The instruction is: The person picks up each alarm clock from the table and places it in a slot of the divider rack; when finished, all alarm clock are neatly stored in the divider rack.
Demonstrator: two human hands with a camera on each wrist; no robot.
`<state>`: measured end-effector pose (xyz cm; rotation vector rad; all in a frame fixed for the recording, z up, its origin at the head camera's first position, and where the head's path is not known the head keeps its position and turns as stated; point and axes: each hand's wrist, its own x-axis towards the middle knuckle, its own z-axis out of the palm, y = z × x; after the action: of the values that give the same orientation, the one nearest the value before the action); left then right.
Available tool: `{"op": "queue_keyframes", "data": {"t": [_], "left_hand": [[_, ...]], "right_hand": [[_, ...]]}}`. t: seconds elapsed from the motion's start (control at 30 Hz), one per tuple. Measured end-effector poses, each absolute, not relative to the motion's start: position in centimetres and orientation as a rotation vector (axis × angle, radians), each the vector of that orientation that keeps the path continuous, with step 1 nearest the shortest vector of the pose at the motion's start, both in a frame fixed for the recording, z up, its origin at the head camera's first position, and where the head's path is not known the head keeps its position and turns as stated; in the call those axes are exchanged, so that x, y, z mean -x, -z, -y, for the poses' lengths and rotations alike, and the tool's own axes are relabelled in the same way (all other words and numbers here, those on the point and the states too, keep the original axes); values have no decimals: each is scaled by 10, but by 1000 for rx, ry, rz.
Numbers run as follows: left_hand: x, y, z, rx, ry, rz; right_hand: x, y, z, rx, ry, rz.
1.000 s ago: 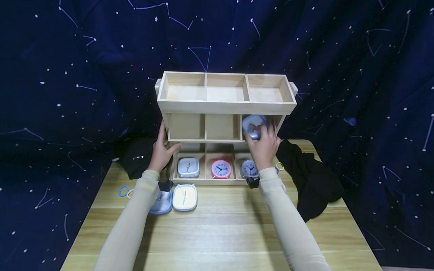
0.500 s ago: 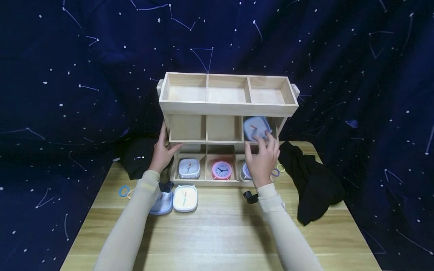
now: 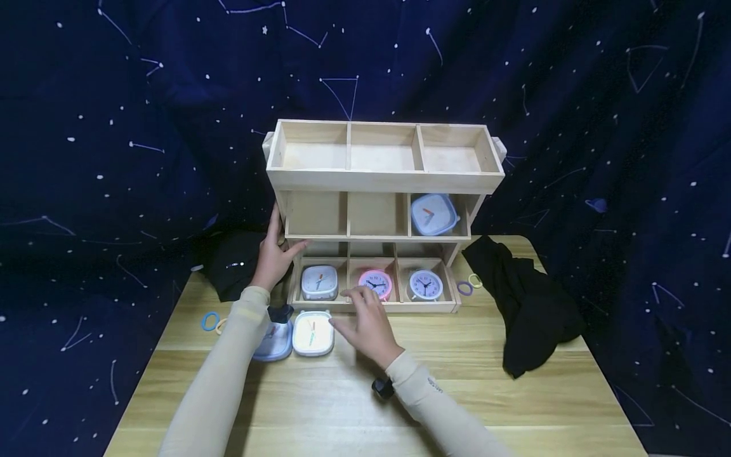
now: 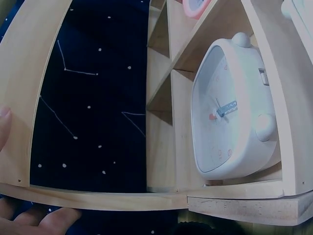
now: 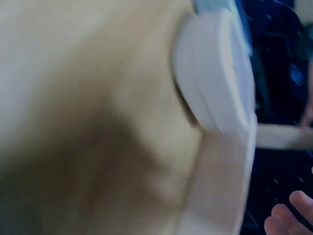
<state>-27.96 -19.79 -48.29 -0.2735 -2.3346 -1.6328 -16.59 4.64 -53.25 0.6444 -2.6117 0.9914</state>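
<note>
My left hand (image 3: 273, 260) grips the left side of a tiered wooden shelf (image 3: 382, 181), thumb across the front and fingers along the outside. A blue square alarm clock (image 3: 433, 214) leans in the middle tier's right compartment. In the bottom tier stand a white square alarm clock (image 3: 319, 282), a pink round one (image 3: 381, 280) and a pale blue round alarm clock (image 3: 425, 285). My right hand (image 3: 370, 327) hovers with spread fingers in front of the shelf, holding nothing. Just left of it a white alarm clock (image 3: 313, 332) lies on the table beside a blue alarm clock (image 3: 275, 343), partly hidden by my left wrist.
Black cloth (image 3: 525, 311) lies right of the shelf, and a black item (image 3: 234, 263) sits to its left. Small rings lie on both sides, among them a blue ring (image 3: 209, 321) and a purple ring (image 3: 465, 289). A starry curtain (image 3: 171, 95) hangs behind the table.
My right hand has let go of the blue alarm clock in the middle tier's right compartment. It has come down and left toward the white clock on the table. My left hand stays put.
</note>
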Motion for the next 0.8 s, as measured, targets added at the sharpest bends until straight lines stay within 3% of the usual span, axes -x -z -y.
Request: {"op": "queue_keyframes", "data": {"t": [0.33,0.8], "left_hand": [[281,483,199,288,1612,2333],[279,482,199,270,1617,2343]], "right_hand": [[149,567,-14,-874,-734,2882],[152,584,-11,-867,-974,2833]]}}
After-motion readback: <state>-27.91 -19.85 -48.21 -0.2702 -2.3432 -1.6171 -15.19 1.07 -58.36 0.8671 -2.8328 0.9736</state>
